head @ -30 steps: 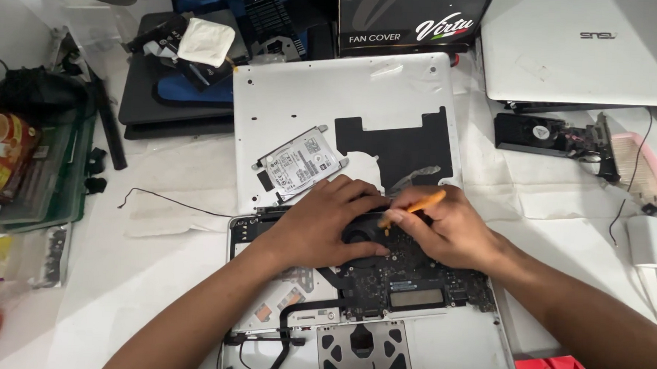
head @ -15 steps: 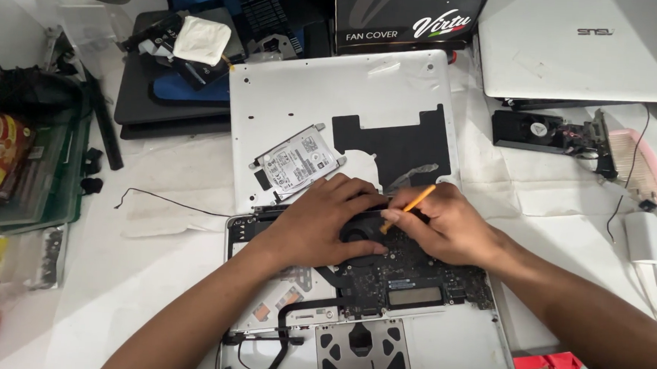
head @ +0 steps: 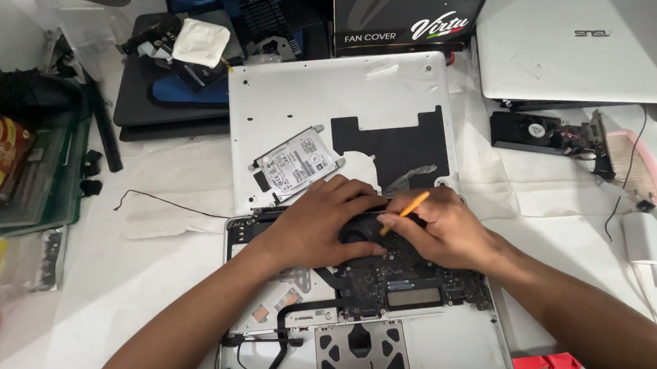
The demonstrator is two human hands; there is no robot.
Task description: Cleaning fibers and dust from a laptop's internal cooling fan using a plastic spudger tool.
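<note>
An opened silver laptop (head: 447,345) lies in front of me with its dark circuit board (head: 405,280) and round black fan (head: 360,230) exposed. My left hand (head: 319,225) rests flat on the board, fingers around the fan. My right hand (head: 441,230) grips a thin orange tool (head: 405,212) like a pen, its tip down at the fan's right edge. The removed silver bottom cover (head: 347,104) lies just behind, with a loose hard drive (head: 296,165) resting on it.
A closed white laptop (head: 578,48) and a black box (head: 406,18) sit at the back right. A black cooling part (head: 545,131) lies to the right. Dark laptops (head: 166,96) are stacked at back left, a green tray (head: 41,172) at left, a thin black wire (head: 165,203) on the table.
The orange tool has tipped more upright and its tip has shifted slightly left toward the fan. Both hands stay on the board.
</note>
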